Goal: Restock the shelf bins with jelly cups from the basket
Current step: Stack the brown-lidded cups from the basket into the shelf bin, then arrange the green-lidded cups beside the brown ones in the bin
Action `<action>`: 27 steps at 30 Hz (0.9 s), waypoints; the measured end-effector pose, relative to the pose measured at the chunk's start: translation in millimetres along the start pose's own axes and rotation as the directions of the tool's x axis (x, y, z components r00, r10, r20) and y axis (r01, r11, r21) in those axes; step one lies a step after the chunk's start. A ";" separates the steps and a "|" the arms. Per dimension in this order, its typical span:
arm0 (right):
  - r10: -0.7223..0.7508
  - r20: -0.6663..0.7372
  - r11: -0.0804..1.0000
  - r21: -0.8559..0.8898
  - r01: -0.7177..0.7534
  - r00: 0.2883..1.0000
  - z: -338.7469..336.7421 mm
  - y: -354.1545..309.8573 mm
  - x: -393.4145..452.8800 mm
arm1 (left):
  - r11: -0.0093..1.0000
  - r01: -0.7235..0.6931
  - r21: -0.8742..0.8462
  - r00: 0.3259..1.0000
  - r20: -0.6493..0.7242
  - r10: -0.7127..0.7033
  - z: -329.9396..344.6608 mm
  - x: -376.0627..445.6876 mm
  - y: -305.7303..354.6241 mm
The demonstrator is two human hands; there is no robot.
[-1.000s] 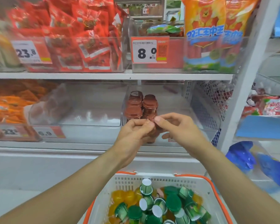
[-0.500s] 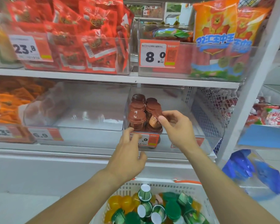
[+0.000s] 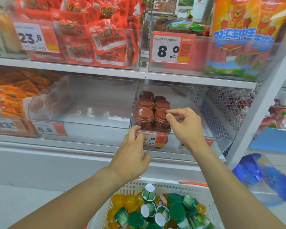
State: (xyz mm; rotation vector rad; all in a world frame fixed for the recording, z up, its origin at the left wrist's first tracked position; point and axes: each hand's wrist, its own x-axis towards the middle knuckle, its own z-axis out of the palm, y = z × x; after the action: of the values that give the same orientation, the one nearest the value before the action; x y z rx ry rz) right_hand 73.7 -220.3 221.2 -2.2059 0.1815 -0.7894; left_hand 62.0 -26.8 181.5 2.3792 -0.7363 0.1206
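Head view: right hand (image 3: 184, 124) is at frame center, fingers (image 3: 169, 111) curled, pinching the lid edge of the front-right brown jelly cup (image 3: 162, 119). That cup stands upright in the clear shelf bin (image 3: 185, 136) on the lower shelf, in a tight cluster of brown jelly cups (image 3: 145, 103) two across, running back toward 12 o'clock. Left hand (image 3: 132, 156) hovers at 7 o'clock of the cluster, fingers loosely bent, holding nothing, fingertips at the bin's price tag (image 3: 152, 139); contact unclear. White basket (image 3: 165, 187) at 6 o'clock, bottom edge, holding green-lidded cups (image 3: 177, 210) and yellow jelly cups (image 3: 122, 202) in a loose heap. The neighbouring clear bin (image 3: 82, 103) sits at 9 o'clock.
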 end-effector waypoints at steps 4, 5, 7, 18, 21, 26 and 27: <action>0.008 0.024 1.000 -0.010 -0.008 1.000 -1.0 -0.5 -0.7 | 1.000 -0.002 0.003 1.000 0.002 0.002 0.3 -0.5 -0.9; 0.006 0.032 1.000 -0.017 -0.005 0.999 -1.4 -0.3 -0.5 | 1.000 0.000 0.003 1.000 0.003 0.000 0.2 -0.7 -1.1; 0.003 0.039 1.000 -0.030 -0.002 0.999 -2.1 1.0 -1.1 | 1.000 0.003 0.002 1.000 0.011 -0.003 0.0 -1.4 -1.2; -0.338 -0.306 0.923 0.079 0.378 0.890 -15.5 4.7 -54.8 | 0.998 -0.048 0.031 0.996 0.081 0.046 27.7 -13.5 10.9; -0.368 -0.129 0.923 0.067 0.378 0.921 -9.7 37.6 -90.4 | 0.986 0.030 0.167 0.884 0.456 -0.104 68.9 -37.6 -0.1; 0.061 0.588 0.951 -0.281 0.133 0.807 3.9 125.1 -153.3 | 0.921 0.348 0.173 0.688 0.620 -0.377 128.7 -78.7 -21.8; 0.170 0.683 0.915 -0.377 0.143 0.710 4.1 138.1 -163.7 | 0.894 0.435 0.108 0.697 0.589 -0.410 139.2 -86.7 -23.3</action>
State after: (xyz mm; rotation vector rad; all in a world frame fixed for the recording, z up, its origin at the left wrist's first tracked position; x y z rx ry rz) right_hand -38.6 -254.0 41.9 -2.7350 -0.0339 0.1899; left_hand -11.6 -54.3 35.7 2.4859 -0.4158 -0.8815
